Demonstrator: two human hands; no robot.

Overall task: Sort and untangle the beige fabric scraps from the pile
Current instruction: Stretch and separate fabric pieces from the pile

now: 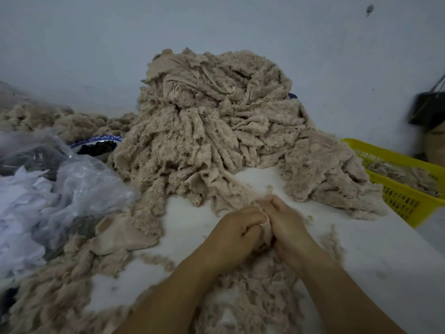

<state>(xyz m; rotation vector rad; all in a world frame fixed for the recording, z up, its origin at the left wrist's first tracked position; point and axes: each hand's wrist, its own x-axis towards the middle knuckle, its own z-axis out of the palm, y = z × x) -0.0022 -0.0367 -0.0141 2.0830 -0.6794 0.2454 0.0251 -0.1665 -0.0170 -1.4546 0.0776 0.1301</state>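
I see my left grip (237,227) and right grip (287,224) touching, near on the white desk (190,220), both pinching one beige scrap (265,228). The big pile (212,121) rises farther back.

Left hand (237,227) and right hand (287,222) touching, fingers (251,220) of both curled on a beige scrap (266,228) between them.
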